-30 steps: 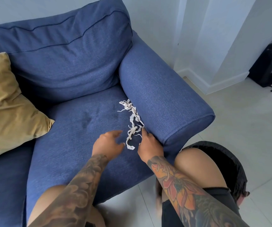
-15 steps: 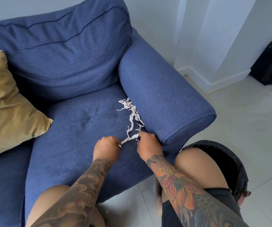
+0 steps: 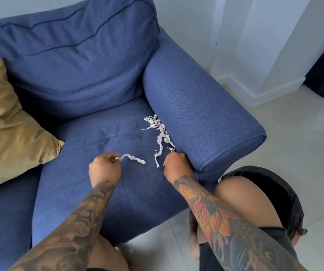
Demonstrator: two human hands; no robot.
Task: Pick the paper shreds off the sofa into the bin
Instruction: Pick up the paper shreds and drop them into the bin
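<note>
Head view, hands: While the left hand has its fingers clamped on one loose strip, the right hand is closed at the near end of the paper shreds; whether it grips one I cannot tell.
Shreds: a tangle on the sofa seat, against the armrest.
Bin: black, on the floor beside the armrest, partly behind a knee.
Doing it well: I'd gather the tangle in one pinch, then carry both handfuls over the armrest.
Count: one strip lifted, one tangle, one bin, one yellow cushion.
</note>
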